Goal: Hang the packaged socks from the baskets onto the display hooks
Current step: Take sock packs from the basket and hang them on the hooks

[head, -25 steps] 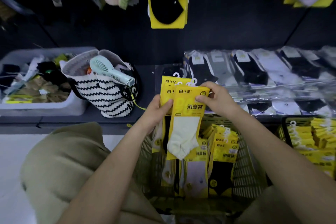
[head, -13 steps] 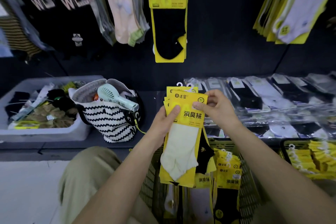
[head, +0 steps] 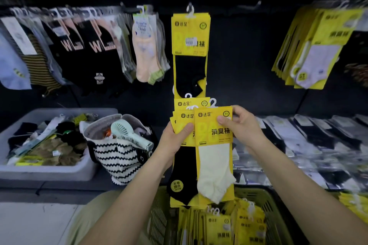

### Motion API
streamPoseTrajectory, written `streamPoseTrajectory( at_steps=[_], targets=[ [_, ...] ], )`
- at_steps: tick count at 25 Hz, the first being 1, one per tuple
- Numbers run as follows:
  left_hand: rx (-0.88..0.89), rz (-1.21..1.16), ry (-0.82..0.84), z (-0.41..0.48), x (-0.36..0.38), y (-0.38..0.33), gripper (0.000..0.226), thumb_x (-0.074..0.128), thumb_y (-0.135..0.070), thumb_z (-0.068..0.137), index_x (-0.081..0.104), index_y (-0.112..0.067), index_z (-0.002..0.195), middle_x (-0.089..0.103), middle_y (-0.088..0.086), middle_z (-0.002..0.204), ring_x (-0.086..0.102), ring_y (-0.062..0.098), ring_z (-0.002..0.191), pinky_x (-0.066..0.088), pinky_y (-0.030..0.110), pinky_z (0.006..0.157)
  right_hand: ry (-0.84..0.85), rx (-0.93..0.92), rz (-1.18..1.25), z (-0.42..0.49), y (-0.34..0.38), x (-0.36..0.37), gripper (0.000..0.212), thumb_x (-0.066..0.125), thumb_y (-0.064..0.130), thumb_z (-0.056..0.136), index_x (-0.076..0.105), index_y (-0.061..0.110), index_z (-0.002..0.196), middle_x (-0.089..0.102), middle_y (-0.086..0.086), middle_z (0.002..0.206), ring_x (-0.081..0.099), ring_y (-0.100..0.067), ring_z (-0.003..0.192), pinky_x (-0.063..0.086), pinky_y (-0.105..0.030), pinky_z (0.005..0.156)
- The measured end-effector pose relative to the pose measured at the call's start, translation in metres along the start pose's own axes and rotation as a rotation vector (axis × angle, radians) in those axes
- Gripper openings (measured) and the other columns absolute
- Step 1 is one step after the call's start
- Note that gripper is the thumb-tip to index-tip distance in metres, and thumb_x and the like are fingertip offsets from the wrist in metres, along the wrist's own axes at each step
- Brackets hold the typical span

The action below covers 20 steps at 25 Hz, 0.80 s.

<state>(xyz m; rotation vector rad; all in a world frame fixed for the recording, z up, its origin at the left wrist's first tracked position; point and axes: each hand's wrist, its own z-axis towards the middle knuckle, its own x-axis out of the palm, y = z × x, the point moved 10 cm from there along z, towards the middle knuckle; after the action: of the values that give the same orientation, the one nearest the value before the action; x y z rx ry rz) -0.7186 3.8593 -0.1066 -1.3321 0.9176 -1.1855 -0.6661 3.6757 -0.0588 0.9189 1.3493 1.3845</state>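
- The dark display wall (head: 239, 65) carries rows of hanging sock packs, with black and striped ones at the left and yellow ones at the far right.
- A low shelf (head: 318, 145) at the right holds clear-wrapped socks lying in overlapping rows.
- A grey tub (head: 49, 171) at the left is full of loose socks and wrappers.
- The green basket (head: 264, 195) sits below the hands, with more yellow packs standing in it.
- A zigzag-striped bag (head: 119, 163) stands between the tub and the basket, and a pale green hand fan (head: 127, 135) pokes out of it.
- 1 hung yellow pack (head: 190, 45) with a black sock is on a hook at the centre, directly above the hands.
- The stack of yellow packs (head: 183, 165) is held upright over the basket, below that hook.
- The white-sock pack (head: 214, 145) is at the front of the stack, shifted to the right.
- The left hand (head: 175, 141) grips the stack, fingers behind and thumb across the front.
- The right hand (head: 243, 125) pinches the white-sock pack's top right corner, thumb on its face.
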Motion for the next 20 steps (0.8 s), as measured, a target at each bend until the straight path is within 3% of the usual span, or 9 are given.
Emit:
streamPoseTrajectory(
  at_steps=[9, 13, 17, 20],
  targets=[
    [0.258, 0.1, -0.071, 0.055, -0.02, -0.133, 0.017, 0.064, -0.022, 0.086, 0.059, -0.03, 0.1, 0.073, -0.018, 0.087, 0.069, 0.003, 0.081, 0.052, 0.015, 0.061, -0.047, -0.185, -0.094, 0.053, 0.098, -0.013, 0.009, 0.059, 0.017, 0.091, 0.058, 0.026, 0.091, 0.072, 0.0, 0.084, 0.071, -0.014, 0.079, 0.057, -0.033, 0.067],
    [0.35, 0.1, -0.164, 0.066, -0.04, -0.18, 0.042, 0.062, -0.03, 0.087, 0.051, -0.024, 0.127, 0.071, -0.011, 0.101, 0.068, 0.008, 0.094, 0.054, 0.018, 0.069, -0.125, -0.223, -0.077, 0.078, 0.135, -0.016, 0.009, 0.058, 0.018, 0.091, 0.057, 0.026, 0.088, 0.07, -0.001, 0.089, 0.069, -0.015, 0.082, 0.057, -0.033, 0.069],
    [0.353, 0.111, -0.25, 0.072, -0.059, -0.206, 0.016, 0.061, -0.037, 0.085, 0.058, -0.037, 0.101, 0.069, -0.017, 0.097, 0.066, 0.005, 0.094, 0.05, 0.016, 0.067, -0.222, -0.219, -0.173, 0.104, 0.164, -0.008, 0.007, 0.058, 0.022, 0.091, 0.054, 0.024, 0.086, 0.066, -0.005, 0.099, 0.065, -0.022, 0.092, 0.054, -0.047, 0.084],
    [0.357, 0.125, -0.261, 0.074, -0.067, -0.214, 0.015, 0.062, -0.036, 0.085, 0.057, -0.036, 0.099, 0.068, -0.014, 0.099, 0.065, 0.004, 0.092, 0.05, 0.018, 0.069, -0.222, -0.247, -0.2, 0.118, 0.179, 0.007, 0.004, 0.057, 0.022, 0.091, 0.054, 0.019, 0.09, 0.065, -0.007, 0.1, 0.064, -0.024, 0.093, 0.053, -0.048, 0.085]
  ],
)
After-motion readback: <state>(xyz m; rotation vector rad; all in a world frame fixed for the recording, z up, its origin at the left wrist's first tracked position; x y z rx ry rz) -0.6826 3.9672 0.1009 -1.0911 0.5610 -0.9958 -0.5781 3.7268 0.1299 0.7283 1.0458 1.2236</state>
